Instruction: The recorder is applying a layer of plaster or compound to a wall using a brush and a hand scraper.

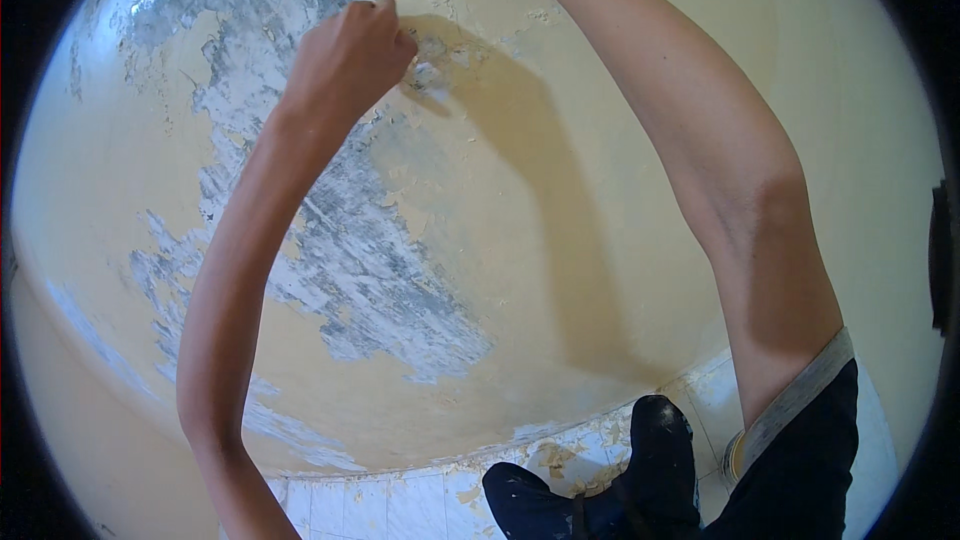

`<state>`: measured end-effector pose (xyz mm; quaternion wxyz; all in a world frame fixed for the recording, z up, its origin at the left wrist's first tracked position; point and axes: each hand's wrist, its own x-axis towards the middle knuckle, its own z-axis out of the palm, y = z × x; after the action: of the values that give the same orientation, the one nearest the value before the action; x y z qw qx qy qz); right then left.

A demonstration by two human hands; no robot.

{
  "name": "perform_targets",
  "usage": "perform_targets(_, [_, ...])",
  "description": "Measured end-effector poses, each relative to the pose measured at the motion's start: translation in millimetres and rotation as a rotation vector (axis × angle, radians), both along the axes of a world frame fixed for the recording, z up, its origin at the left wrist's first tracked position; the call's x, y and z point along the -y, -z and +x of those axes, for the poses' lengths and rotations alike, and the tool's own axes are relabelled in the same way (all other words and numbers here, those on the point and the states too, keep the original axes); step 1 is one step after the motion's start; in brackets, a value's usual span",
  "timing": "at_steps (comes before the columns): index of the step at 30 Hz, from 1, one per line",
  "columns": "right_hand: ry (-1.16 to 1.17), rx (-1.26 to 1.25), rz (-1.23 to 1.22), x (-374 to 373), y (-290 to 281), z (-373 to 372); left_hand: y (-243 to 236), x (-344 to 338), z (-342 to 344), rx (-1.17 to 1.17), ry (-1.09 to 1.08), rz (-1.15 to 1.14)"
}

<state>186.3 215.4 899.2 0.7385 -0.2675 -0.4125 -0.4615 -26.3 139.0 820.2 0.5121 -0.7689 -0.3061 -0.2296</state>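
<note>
My left hand (358,52) is closed in a fist close to the cream-yellow wall (480,260), at the upper edge of a large bare patch. If it holds anything, the fingers hide it. Grey-white plaster shows through that bare patch (375,260), with ragged, flaking paint along its borders. Loose curls of paint (425,75) cling beside my left knuckles. My right arm (690,110) stretches up along the wall on the right. Its hand lies past the top edge of the picture.
My dark, speckled shoes (660,435) stand at the wall's foot. White floor tiles (365,510) carry scattered paint flakes (560,460). A round yellowish container (735,455) shows partly behind my dark sleeve (800,460). Some dark object (938,255) sits at the right rim.
</note>
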Motion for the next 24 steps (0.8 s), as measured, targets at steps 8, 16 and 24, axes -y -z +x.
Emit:
perform_targets(8, [-0.007, 0.009, -0.03, 0.6, 2.8, 2.0, -7.3, -10.0, 3.8, -0.156, -0.049, 0.011])
perform_targets(16, [0.005, -0.023, -0.059, -1.0, 1.7, 2.3, 9.6, -9.8, -16.8, 0.198, 0.301, -0.102])
perform_targets(24, [-0.009, -0.027, -0.045, -0.8, 2.3, 1.3, -11.5, -4.2, -4.1, -0.05, 0.01, -0.079])
